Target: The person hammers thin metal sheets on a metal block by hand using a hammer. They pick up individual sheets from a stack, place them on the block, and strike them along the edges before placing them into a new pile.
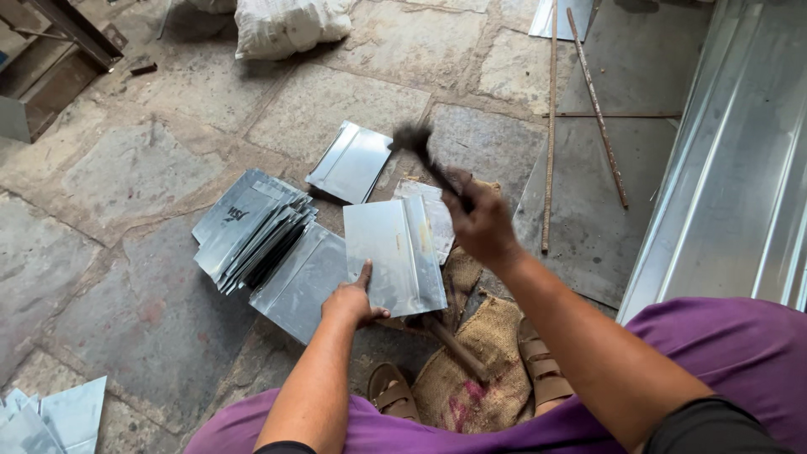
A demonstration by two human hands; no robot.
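Galvanised sheet [395, 256]: pinned flat at frame centre by left hand [351, 301], fingers spread on its lower edge, steadying it.
Hammer [424, 151]: raised above, right hand [481, 225] fingers clamped round handle.

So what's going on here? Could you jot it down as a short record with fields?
Setting: stone floor, person seated
Left hand: pressing down a folded metal sheet
Right hand: raised, fingers gripping a hammer, blurred
Nearby: stack of cut sheets, burlap sack, thin rods, white bag
Feet: brown sandals
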